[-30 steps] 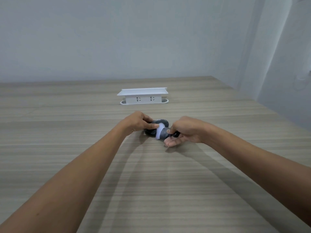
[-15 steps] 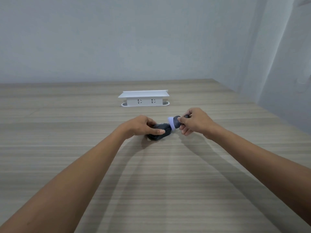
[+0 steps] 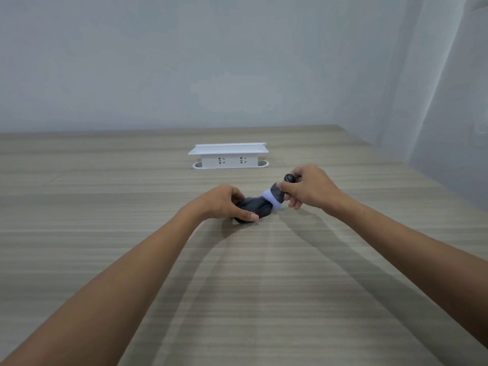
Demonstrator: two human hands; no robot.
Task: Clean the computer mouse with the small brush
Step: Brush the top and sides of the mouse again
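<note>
two hands (image 3: 307, 187) work: left hand (image 3: 224, 203) closed round the dark rounded computer mouse (image 3: 254, 208), pinning it to the wood-grain worktop (image 3: 264, 286); right grips the small dark brush w/ pale bristles (image 3: 276, 195), bristles on the mouse's far end to sweep.

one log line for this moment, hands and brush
left hand: holds mouse on table | right hand: holds brush | bristles at mouse's far right end
</note>
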